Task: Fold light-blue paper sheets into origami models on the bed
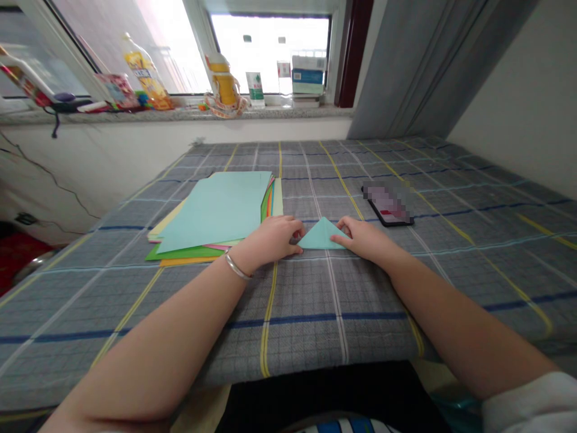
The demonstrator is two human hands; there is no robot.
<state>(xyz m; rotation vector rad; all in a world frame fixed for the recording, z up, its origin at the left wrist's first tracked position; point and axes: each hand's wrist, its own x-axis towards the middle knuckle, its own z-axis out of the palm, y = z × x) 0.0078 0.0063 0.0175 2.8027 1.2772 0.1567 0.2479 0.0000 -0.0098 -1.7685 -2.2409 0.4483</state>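
Observation:
A small light-blue paper triangle (321, 234), folded, lies on the plaid cloth with its peak pointing away from me. My left hand (276, 239), a silver bangle on its wrist, pinches the triangle's left corner between thumb and fingers. At the opposite corner, my right hand (360, 236) grips the paper, thumb on top and fingers curled behind. Just left of my left hand sits a stack of coloured paper, its top light-blue sheet (220, 204) covering most of the green, orange, yellow and pink sheets below.
A phone (388, 204) with a blurred screen lies to the right on the plaid cloth (306, 288). Behind, the windowsill (180, 115) carries a yellow drink bottle (146, 72), a yellow cup (223, 81), a white-green tube (255, 90) and boxes (308, 78). A grey curtain (406, 66) hangs at right.

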